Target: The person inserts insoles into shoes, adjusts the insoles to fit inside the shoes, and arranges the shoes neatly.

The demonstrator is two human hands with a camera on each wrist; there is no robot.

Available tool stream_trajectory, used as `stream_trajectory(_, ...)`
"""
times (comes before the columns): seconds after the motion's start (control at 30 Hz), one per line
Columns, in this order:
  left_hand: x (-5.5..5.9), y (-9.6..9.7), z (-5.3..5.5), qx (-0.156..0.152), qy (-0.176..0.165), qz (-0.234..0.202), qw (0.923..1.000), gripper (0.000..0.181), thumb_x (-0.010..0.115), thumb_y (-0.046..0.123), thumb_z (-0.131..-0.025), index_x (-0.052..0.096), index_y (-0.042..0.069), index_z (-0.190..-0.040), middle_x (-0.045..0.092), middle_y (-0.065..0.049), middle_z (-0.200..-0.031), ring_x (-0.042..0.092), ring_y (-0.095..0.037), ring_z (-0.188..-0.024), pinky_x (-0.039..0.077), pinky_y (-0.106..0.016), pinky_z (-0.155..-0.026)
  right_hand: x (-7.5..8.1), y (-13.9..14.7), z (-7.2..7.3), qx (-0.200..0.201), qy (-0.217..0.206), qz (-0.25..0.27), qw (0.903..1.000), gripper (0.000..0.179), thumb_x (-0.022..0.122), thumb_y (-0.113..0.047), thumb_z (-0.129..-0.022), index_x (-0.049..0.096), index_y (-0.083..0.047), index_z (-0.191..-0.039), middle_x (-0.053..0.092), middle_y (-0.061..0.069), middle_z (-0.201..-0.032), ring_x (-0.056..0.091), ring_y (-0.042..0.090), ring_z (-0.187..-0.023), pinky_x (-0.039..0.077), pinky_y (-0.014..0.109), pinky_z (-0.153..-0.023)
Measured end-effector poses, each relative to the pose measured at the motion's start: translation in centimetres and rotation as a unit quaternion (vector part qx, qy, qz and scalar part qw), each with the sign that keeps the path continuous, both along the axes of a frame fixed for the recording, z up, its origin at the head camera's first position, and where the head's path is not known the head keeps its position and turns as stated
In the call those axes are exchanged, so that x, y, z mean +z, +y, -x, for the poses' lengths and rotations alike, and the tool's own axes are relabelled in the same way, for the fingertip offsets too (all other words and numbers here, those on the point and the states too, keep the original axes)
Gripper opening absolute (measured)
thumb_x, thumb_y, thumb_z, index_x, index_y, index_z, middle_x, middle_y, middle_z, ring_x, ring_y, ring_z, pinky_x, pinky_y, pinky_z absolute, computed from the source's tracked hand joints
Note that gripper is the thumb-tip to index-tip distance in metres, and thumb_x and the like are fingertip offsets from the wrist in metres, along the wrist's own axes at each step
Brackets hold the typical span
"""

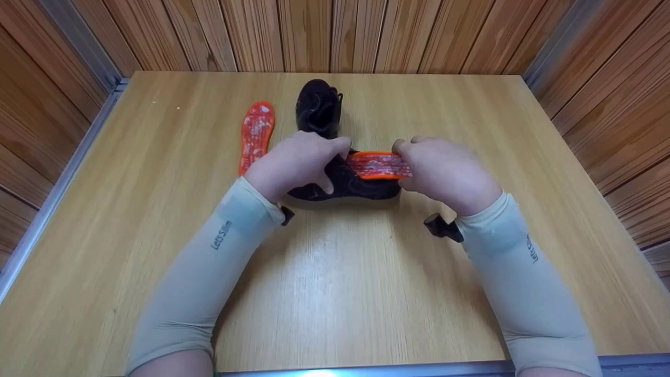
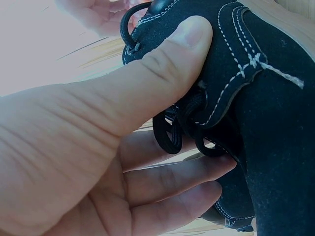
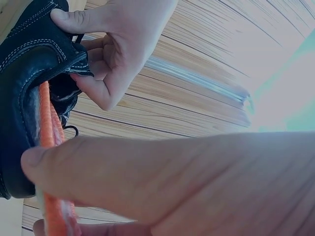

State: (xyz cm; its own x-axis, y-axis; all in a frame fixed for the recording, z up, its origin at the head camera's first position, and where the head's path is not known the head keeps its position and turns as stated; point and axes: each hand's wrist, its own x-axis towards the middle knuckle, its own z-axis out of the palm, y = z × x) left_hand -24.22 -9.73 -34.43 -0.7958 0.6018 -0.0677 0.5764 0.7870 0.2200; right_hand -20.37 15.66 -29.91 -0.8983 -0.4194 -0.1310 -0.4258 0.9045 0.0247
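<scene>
A black lace-up shoe lies sideways across the table, its toe to the left. My left hand grips it around the lace area; in the left wrist view the thumb presses the stitched upper and the other fingers are on the far side. An orange-red insole with a marbled pattern sticks out of the shoe's opening, its front part hidden inside. My right hand pinches the insole's heel end; in the right wrist view the thumb lies along the orange edge.
A second orange-red insole lies flat left of the shoes. Another black shoe stands behind the held one, close to it. The wooden table is bordered by wood-panelled walls.
</scene>
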Motion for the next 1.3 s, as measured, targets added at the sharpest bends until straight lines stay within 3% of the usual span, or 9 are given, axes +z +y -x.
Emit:
stream_trajectory(0.47,0.05,0.01,0.04,-0.002,-0.004,0.005,1.0,0.057,0.097,0.027,-0.084,0.058,0.025,-0.126,0.078,-0.008,-0.122,0.069,-0.029,-0.101,0.06,-0.05,-0.099,-0.5,-0.23,0.3,0.0,-0.011,0.003,0.9999,0.062,0.089,-0.024,-0.092,0.062,-0.007,-0.145,0.073,0.018,-0.123,0.072,0.036,-0.105,0.061,0.056,-0.084)
stream_trajectory(0.7,-0.14,-0.02,0.13,-0.011,0.022,0.01,0.9997,0.057,0.097,0.031,-0.083,0.058,0.023,-0.124,0.078,-0.007,-0.112,0.071,-0.028,-0.096,0.061,-0.05,-0.093,-0.23,-0.09,0.36,-0.002,-0.014,0.002,0.9999,0.059,0.087,-0.019,-0.092,0.063,-0.008,-0.145,0.073,0.018,-0.121,0.071,0.036,-0.103,0.06,0.056,-0.082)
stream_trajectory(1.3,-0.18,-0.07,0.17,-0.005,0.012,0.002,0.9999,0.055,0.097,0.029,-0.084,0.058,0.025,-0.124,0.078,-0.007,-0.116,0.07,-0.028,-0.099,0.061,-0.05,-0.095,0.38,0.28,-0.05,-0.008,-0.016,0.0,0.9998,0.059,0.087,-0.018,-0.093,0.063,-0.008,-0.146,0.074,0.02,-0.126,0.071,0.037,-0.105,0.062,0.057,-0.087)
